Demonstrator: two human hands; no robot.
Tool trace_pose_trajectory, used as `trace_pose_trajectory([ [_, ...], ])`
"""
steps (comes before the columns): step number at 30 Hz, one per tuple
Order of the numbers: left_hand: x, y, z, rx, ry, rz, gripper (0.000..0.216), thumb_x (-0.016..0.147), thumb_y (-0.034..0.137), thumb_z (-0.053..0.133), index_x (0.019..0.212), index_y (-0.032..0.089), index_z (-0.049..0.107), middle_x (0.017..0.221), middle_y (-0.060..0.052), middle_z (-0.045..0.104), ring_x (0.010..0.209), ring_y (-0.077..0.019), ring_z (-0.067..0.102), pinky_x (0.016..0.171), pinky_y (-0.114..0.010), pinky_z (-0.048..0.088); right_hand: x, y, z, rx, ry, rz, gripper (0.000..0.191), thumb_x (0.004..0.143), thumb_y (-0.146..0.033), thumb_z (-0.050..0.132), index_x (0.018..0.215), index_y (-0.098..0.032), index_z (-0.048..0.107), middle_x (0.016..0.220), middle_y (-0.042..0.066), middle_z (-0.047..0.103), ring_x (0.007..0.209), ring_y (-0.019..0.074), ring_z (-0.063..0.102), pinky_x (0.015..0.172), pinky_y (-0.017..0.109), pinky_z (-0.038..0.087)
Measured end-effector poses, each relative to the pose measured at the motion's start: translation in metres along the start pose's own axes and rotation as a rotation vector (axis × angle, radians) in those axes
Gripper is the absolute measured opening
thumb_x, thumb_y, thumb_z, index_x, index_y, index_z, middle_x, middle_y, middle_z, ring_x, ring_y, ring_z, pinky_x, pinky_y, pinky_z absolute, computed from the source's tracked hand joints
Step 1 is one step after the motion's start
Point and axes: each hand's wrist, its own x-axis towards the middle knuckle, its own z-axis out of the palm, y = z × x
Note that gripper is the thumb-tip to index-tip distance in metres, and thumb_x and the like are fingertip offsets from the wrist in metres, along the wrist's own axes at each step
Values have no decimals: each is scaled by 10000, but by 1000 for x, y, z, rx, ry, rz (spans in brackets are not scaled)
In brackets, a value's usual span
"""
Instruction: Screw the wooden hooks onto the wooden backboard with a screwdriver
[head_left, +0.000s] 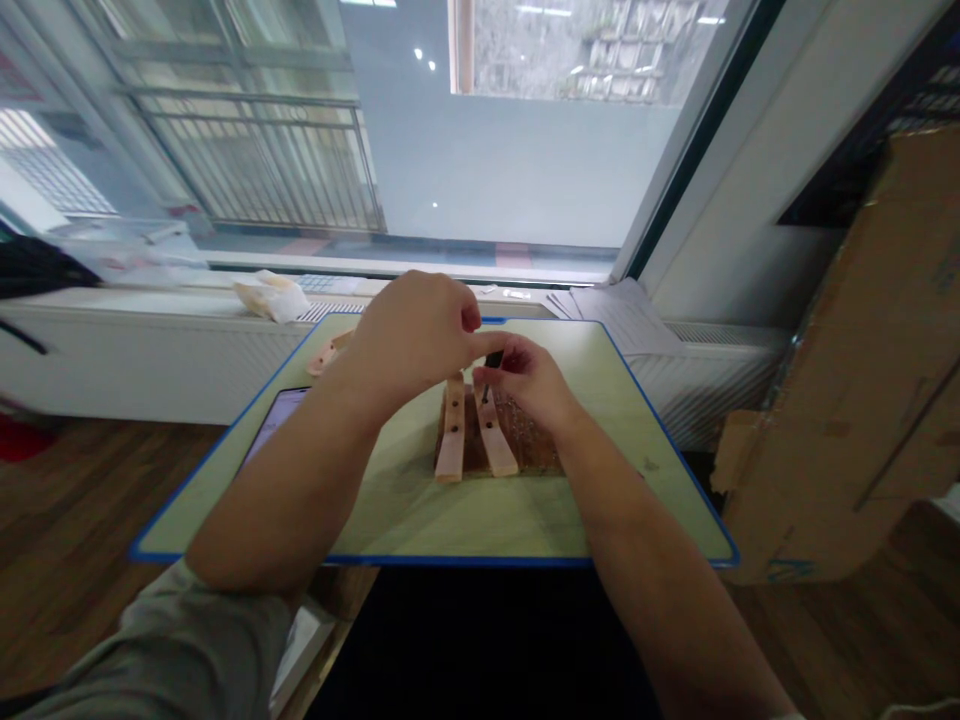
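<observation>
My right hand pinches a small tool with a black handle and thin dark shaft, which looks like a screwdriver. Its tip meets the upper hole of a pale wooden piece. My left hand is above and to the left, back upward. Its thumb reaches out across the top of the handle, while the other fingers are curled and partly hidden. A second pale wooden piece, with dark holes, lies alongside on the left. Both pieces rest on a brown board scattered with light bits.
The small table has a blue edge. A phone or tablet and another wooden part lie at its left. Behind are a window ledge with a crumpled bag and papers. A large cardboard box stands on the right.
</observation>
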Motion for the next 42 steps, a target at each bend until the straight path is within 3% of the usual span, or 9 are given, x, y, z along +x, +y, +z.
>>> trace_pose_trajectory([
  [6, 2, 8, 7, 30, -68, 43, 316, 753, 502, 629, 701, 207, 728, 622, -39, 638, 780, -206, 613, 804, -332, 430, -1, -4, -3, -134, 3, -47, 316, 617, -399, 777, 709, -197, 551, 640, -49, 495, 598, 104, 432, 556, 275, 342],
  [14, 2, 6, 1, 37, -132, 148, 238, 801, 370, 577, 819, 215, 757, 652, -34, 674, 744, -178, 622, 746, -291, 432, -2, -2, -13, -81, -64, -111, 292, 733, -358, 683, 987, -214, 695, 835, 6, 668, 681, 127, 519, 648, 292, 409],
  [19, 3, 4, 2, -25, -158, 187, 232, 818, 336, 566, 877, 214, 754, 691, -31, 683, 773, -181, 627, 783, -305, 430, -1, -3, -12, -115, -34, -106, 248, 739, -362, 668, 920, -193, 689, 784, 2, 651, 644, 115, 495, 620, 285, 390],
  [24, 1, 4, 6, -64, -34, 25, 248, 749, 430, 656, 816, 205, 737, 660, -37, 647, 861, -222, 613, 852, -337, 422, -1, -5, -10, -173, 7, -112, 200, 708, -323, 682, 836, -180, 625, 715, -17, 580, 621, 109, 462, 600, 285, 369],
  [27, 0, 5, 8, -16, -31, -14, 265, 741, 463, 658, 721, 207, 722, 630, -47, 625, 877, -242, 606, 859, -357, 421, -2, -6, -9, -202, 10, -128, 223, 696, -346, 698, 812, -187, 593, 718, -23, 557, 628, 109, 451, 599, 284, 366],
  [34, 1, 6, 8, 8, -76, 20, 292, 762, 471, 631, 721, 198, 725, 666, -50, 650, 820, -219, 617, 814, -343, 429, -3, -7, -8, -185, -52, -97, 255, 719, -379, 677, 886, -190, 640, 722, -14, 573, 624, 118, 465, 595, 286, 369],
  [39, 0, 9, 1, -48, -167, 129, 221, 779, 379, 618, 811, 200, 743, 704, -37, 681, 822, -200, 635, 801, -317, 436, -4, -10, -6, -195, -29, -87, 227, 699, -391, 680, 780, -183, 635, 647, -23, 541, 589, 110, 421, 571, 281, 330],
  [42, 0, 9, 1, -76, -159, 144, 223, 773, 367, 619, 849, 198, 743, 728, -39, 690, 851, -204, 636, 810, -317, 441, -3, -10, -5, -209, 15, -71, 276, 659, -423, 723, 718, -192, 584, 623, -36, 506, 583, 106, 402, 565, 281, 317],
])
